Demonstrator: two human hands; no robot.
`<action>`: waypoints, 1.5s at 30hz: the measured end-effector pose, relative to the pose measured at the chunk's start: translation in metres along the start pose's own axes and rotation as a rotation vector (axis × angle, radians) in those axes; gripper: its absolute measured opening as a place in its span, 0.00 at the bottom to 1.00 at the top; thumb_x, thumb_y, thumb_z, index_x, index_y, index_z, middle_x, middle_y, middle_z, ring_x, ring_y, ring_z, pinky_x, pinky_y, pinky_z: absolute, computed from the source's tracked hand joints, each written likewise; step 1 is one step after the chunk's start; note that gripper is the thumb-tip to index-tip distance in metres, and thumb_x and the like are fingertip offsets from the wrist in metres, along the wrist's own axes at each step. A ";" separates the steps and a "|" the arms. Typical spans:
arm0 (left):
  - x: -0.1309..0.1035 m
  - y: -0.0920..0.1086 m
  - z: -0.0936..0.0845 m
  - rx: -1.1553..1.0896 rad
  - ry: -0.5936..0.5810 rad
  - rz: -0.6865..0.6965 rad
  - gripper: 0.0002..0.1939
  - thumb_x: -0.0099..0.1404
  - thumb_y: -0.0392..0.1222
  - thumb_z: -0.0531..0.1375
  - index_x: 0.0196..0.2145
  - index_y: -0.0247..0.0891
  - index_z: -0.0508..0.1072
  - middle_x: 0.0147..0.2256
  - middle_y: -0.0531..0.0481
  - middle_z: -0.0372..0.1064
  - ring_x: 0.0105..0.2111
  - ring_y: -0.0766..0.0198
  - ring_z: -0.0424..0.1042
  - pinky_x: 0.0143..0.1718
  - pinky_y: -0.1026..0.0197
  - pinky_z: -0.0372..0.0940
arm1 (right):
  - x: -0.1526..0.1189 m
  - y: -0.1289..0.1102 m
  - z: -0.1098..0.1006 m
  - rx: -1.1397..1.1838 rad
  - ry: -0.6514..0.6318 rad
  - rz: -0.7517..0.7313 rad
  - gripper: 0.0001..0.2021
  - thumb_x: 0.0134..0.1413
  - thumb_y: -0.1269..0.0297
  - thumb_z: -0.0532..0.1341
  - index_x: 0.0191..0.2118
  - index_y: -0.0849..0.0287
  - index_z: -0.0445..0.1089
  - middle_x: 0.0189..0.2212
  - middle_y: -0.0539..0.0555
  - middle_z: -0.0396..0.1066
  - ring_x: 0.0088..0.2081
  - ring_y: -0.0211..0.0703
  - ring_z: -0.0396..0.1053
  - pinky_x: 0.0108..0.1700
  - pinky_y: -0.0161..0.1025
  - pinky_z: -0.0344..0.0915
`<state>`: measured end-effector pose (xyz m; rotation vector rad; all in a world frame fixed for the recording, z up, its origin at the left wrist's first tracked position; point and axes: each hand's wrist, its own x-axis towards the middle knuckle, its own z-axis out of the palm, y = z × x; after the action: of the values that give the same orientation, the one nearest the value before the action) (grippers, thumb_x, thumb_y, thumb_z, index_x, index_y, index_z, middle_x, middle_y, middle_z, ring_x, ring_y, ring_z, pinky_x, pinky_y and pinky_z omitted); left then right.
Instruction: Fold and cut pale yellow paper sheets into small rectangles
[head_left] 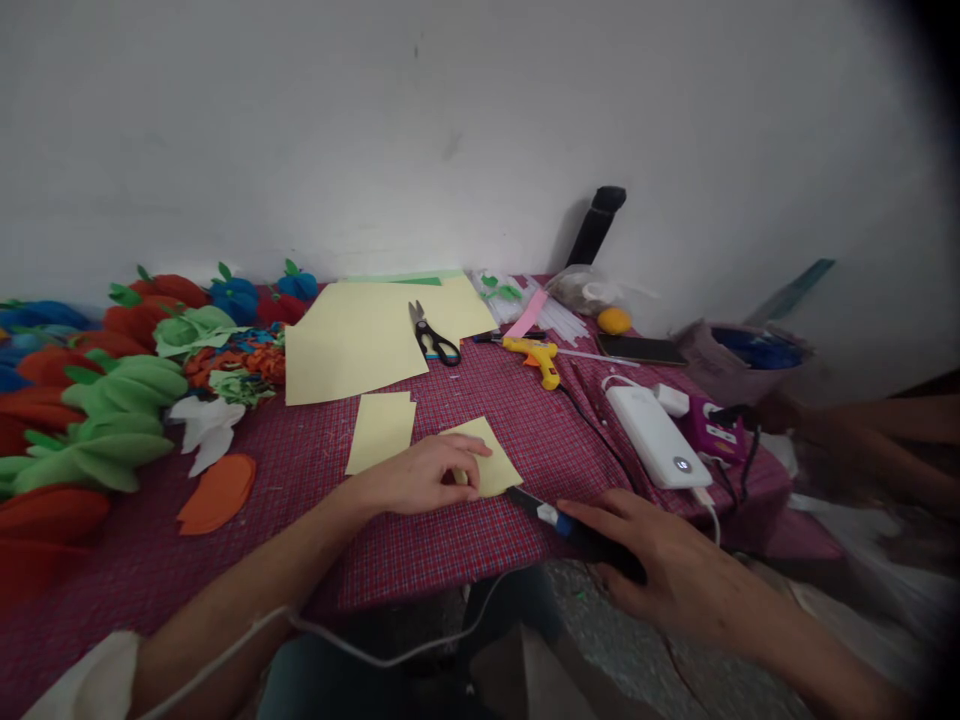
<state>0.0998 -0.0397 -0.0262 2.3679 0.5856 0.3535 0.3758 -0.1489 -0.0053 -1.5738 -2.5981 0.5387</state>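
My left hand [431,472] rests on the table near its front edge, fingers curled, holding a small pale yellow felt piece [491,462]. In my right hand [660,550] is a pair of black-handled scissors [566,527] with a blue and white part near the pivot. The blade tip points left and meets the lower right corner of that piece. My palm and fingers hide most of the handles. Just left of the held piece lie stacked yellow felt rectangles [381,430].
Large yellow sheets [352,340] lie behind, with another pair of scissors [435,340] on them. A yellow glue gun [536,358], a white power bank [652,435] and a purple socket block [712,430] stand right. Felt pumpkins [112,390] crowd the left. A cable [375,660] hangs in front.
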 end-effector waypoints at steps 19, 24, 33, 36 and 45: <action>0.012 0.001 0.033 0.450 0.070 -0.032 0.16 0.65 0.38 0.46 0.48 0.47 0.64 0.52 0.53 0.59 0.52 0.61 0.54 0.51 0.55 0.46 | 0.012 -0.004 0.018 -0.038 0.048 0.013 0.29 0.44 0.71 0.54 0.56 0.56 0.54 0.38 0.57 0.61 0.39 0.45 0.61 0.41 0.45 0.62; 0.012 -0.008 0.039 0.544 -0.032 0.003 0.23 0.64 0.34 0.44 0.57 0.39 0.49 0.58 0.48 0.47 0.58 0.63 0.44 0.56 0.56 0.39 | 0.015 -0.004 0.019 -0.047 0.066 0.009 0.29 0.43 0.73 0.53 0.55 0.57 0.55 0.37 0.57 0.61 0.39 0.46 0.60 0.41 0.45 0.62; 0.011 -0.010 0.039 0.600 -0.069 0.000 0.22 0.66 0.34 0.40 0.58 0.35 0.46 0.60 0.45 0.42 0.60 0.65 0.37 0.58 0.57 0.37 | 0.006 0.004 0.018 -0.033 0.090 0.015 0.29 0.45 0.72 0.54 0.57 0.56 0.53 0.38 0.58 0.60 0.39 0.45 0.60 0.41 0.44 0.62; 0.011 -0.009 0.039 0.594 -0.055 -0.010 0.22 0.66 0.35 0.39 0.58 0.34 0.46 0.60 0.45 0.42 0.60 0.65 0.37 0.58 0.58 0.38 | 0.007 0.003 0.016 -0.044 0.074 0.013 0.29 0.45 0.72 0.53 0.57 0.56 0.53 0.38 0.57 0.60 0.39 0.45 0.60 0.41 0.44 0.62; 0.010 -0.007 0.040 0.586 -0.028 -0.034 0.23 0.67 0.37 0.38 0.59 0.34 0.41 0.60 0.45 0.40 0.60 0.64 0.36 0.58 0.59 0.38 | 0.024 0.000 0.019 -0.057 0.083 -0.007 0.27 0.46 0.71 0.53 0.55 0.57 0.55 0.38 0.57 0.61 0.40 0.46 0.61 0.42 0.45 0.62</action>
<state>0.1215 -0.0516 -0.0594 2.9073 0.7985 0.1410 0.3599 -0.1327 -0.0259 -1.5668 -2.5786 0.3940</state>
